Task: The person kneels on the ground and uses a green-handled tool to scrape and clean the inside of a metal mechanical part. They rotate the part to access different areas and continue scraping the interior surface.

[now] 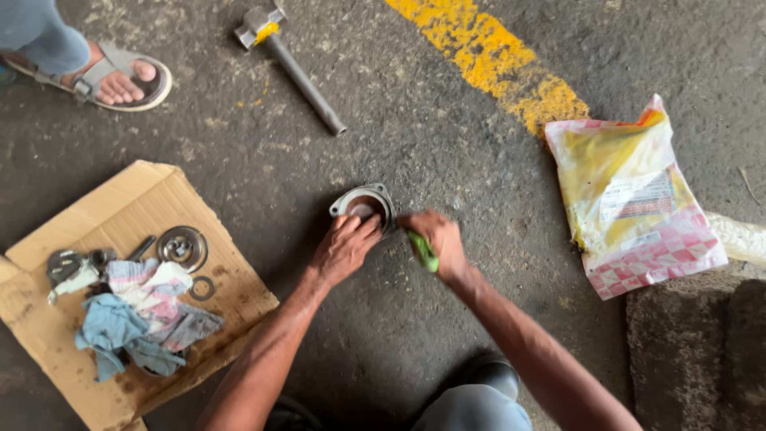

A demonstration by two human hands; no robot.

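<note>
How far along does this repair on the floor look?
Already done, it seems: parts lie laid out on the cardboard, with a metal disc, a ring and rags. In hand: the left hand steadies a round metal housing while the right hand works at it with a green-handled tool. Left: those parts remain unfitted; the hammer lies unused.

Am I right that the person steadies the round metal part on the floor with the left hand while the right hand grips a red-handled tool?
Not quite: the head view shows the tool's handle is green, not red. The rest holds: the left hand rests on the round metal part on the floor, and the right hand grips the tool.
</note>
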